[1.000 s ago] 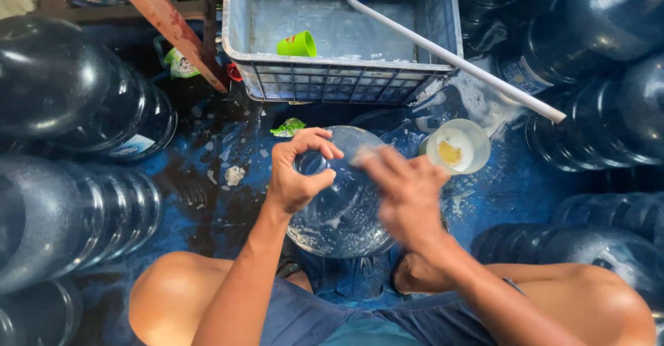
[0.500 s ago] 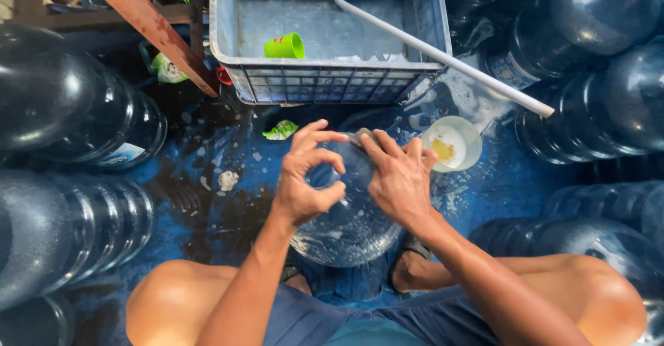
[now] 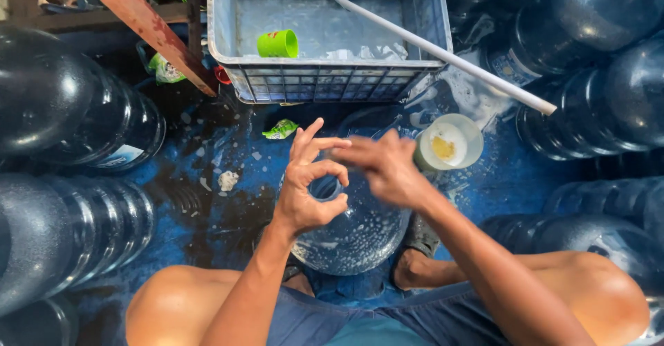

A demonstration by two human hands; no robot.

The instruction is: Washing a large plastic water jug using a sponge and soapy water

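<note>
A large clear water jug (image 3: 360,235) stands upright on the wet blue floor between my knees, with foam on its shoulder. My left hand (image 3: 308,187) circles the jug's neck, thumb and forefinger ringed around the opening. My right hand (image 3: 387,166) hovers just over the neck, blurred by motion; whether it holds anything cannot be made out. A small white tub (image 3: 449,142) with a yellow sponge in it sits just to the right of the jug.
A grey plastic crate (image 3: 332,80) holds soapy water and a green cup (image 3: 278,43). A white pipe (image 3: 449,55) slants over its rim. Dark blue jugs (image 3: 62,180) lie stacked left and right. A red plank (image 3: 149,24) leans at top left.
My right hand has moved from the jug's right side to just above the neck. My left hand has closed its ring tighter around the opening.
</note>
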